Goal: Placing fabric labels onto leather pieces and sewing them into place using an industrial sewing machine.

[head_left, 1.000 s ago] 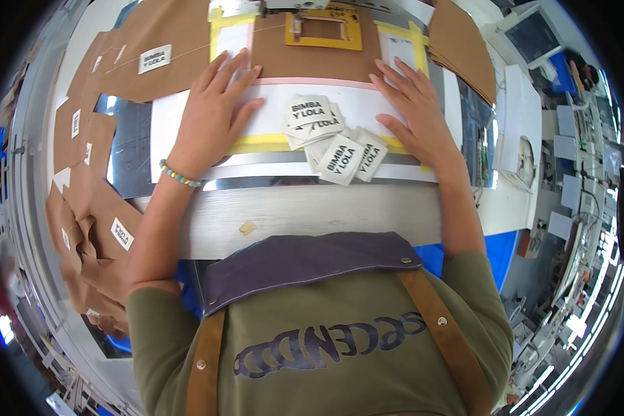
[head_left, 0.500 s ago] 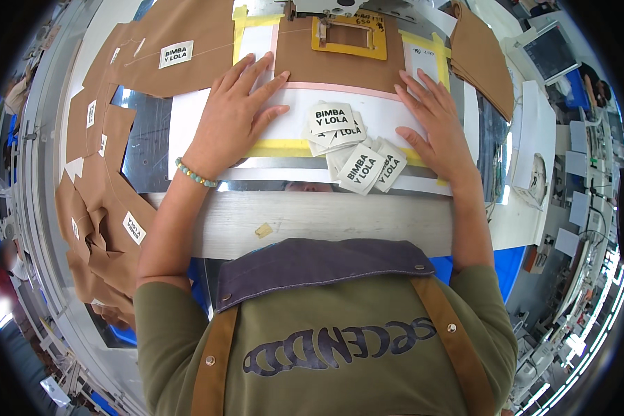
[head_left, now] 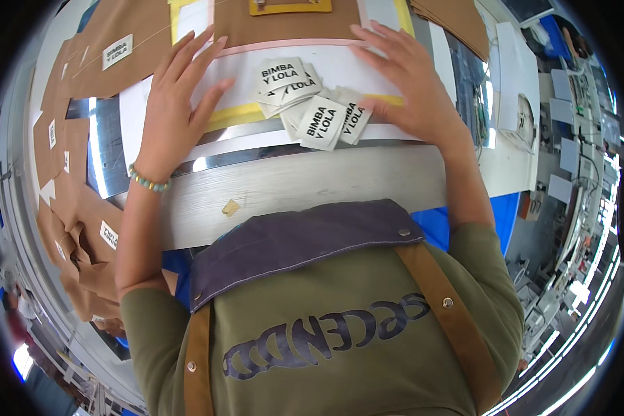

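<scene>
My left hand [head_left: 182, 104] is open over the left part of a white template board [head_left: 236, 76] edged with yellow tape, its fingers spread near a brown fabric panel [head_left: 284, 29] with a pink strip along its lower edge. My right hand [head_left: 412, 93] is open on the other side, fingers slightly bent, thumb beside a loose pile of white printed square labels [head_left: 281, 80] lying between both hands. I cannot tell whether that thumb touches them. Neither hand holds anything. A yellow frame [head_left: 291, 7] sits on the panel at the top of the view, partly cut off.
Labelled brown fabric pieces [head_left: 76, 180] lie along the left side. A brown stack [head_left: 451, 24] is at the back right. A bare metal table edge [head_left: 298, 177] runs before me, with blue bins [head_left: 496, 222] below. A blurred person [head_left: 21, 305] is at the far left.
The view has shifted, so the board appears higher and further left, cutting off the machine parts. Both hands have drawn slightly toward me relative to the board, still open.
</scene>
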A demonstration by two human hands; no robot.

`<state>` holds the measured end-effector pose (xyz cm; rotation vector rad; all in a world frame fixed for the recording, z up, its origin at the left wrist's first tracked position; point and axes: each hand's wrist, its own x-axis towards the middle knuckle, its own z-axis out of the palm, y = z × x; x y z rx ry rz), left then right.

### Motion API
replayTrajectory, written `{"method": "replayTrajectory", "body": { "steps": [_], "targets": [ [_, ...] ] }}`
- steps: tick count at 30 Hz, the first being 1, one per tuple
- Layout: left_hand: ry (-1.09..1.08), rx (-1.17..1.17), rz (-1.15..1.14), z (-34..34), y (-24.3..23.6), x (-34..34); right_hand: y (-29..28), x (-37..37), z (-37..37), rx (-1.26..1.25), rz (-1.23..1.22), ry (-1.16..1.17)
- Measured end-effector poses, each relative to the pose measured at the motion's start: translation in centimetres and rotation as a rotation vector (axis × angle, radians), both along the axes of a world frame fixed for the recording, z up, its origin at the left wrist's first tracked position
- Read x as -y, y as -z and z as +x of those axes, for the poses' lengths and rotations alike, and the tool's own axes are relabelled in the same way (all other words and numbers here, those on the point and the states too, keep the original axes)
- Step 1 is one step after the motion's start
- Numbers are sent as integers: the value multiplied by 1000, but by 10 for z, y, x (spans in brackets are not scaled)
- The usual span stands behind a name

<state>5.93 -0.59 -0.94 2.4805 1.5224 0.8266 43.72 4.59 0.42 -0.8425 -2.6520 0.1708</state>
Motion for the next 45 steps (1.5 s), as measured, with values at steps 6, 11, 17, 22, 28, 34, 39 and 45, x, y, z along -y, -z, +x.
{"method": "replayTrajectory", "body": {
  "steps": [6, 11, 17, 22, 28, 34, 39, 45],
  "targets": [
    [179, 85, -134, 48, 3, 34, 6, 47, -26, 74, -104, -35],
    [211, 60, -103, 72, 13, 24, 27, 14, -37, 73, 68, 28],
    [262, 147, -89, 64, 24, -12, 37, 15, -59, -103, -34, 80],
    [263, 118, -103, 55, 9, -8, 15, 12, -46, -253, -156, 20],
    [289, 156, -210, 56, 11, -7, 1, -6, -45, -88, 1, -185],
    [344, 278, -288, 60, 9, -5, -5, -6, -47, -97, 3, -151],
    [297, 392, -313, 56, 2, -4, -10, -3, -43, -121, -32, -96],
    [303, 299, -167, 65, -2, -7, -13, -5, -46, -195, 63, -79]
  ]
}}
